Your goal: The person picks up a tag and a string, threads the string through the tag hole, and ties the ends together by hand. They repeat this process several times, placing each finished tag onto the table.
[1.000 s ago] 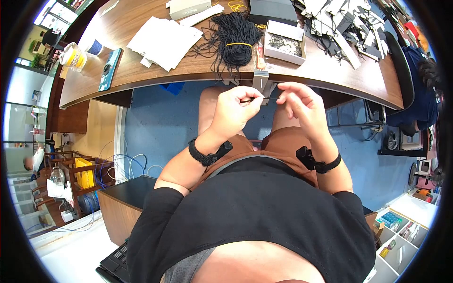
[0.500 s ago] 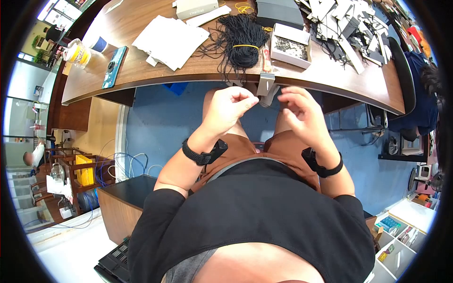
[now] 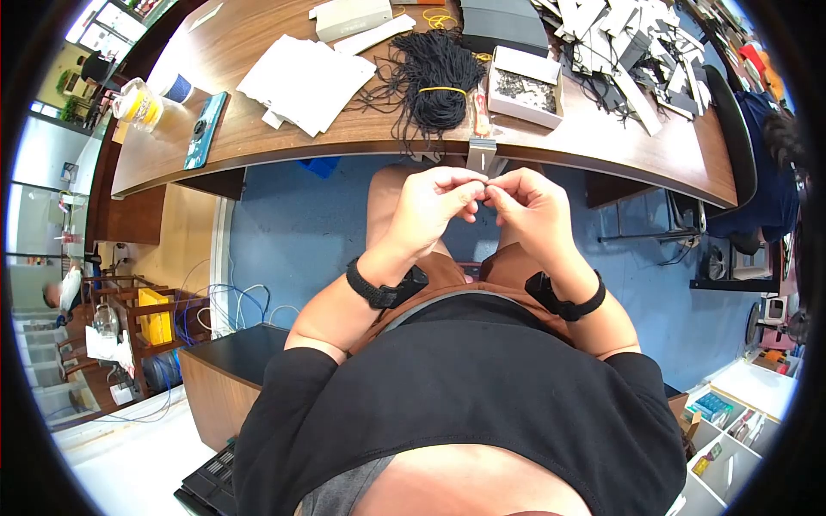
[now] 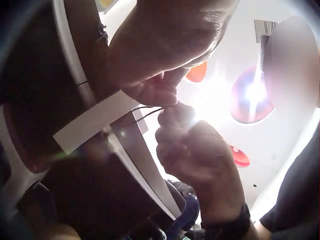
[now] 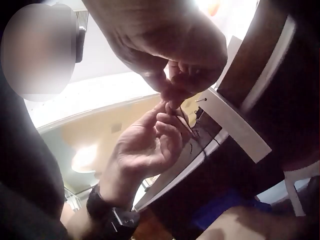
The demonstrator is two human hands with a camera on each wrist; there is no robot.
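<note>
Thumb and fingertips of my left hand (image 3: 430,211) pinch a thin black cord (image 4: 147,114) in front of the table edge. My right hand (image 3: 535,215) meets it fingertip to fingertip, pinching at the same spot; the short stretch of cord between them is mostly hidden by the fingers. In the right wrist view, dark cord (image 5: 202,147) trails down past the fingers of the left hand (image 5: 150,145). Just beyond the hands, a grey block (image 3: 482,155) juts out from the table edge; its long pale side shows in both wrist views.
On the table (image 3: 284,146) lie a bundle of black cords (image 3: 437,86) tied with a yellow band, an open box of small dark parts (image 3: 525,86), white sheets (image 3: 305,82) and a phone (image 3: 205,129). Cut strips with cords (image 3: 628,52) are heaped at the right.
The right hand moved away from the left half a second ago, fingers spread, then came back in to meet the left fingertips. The left hand has moved slightly right.
</note>
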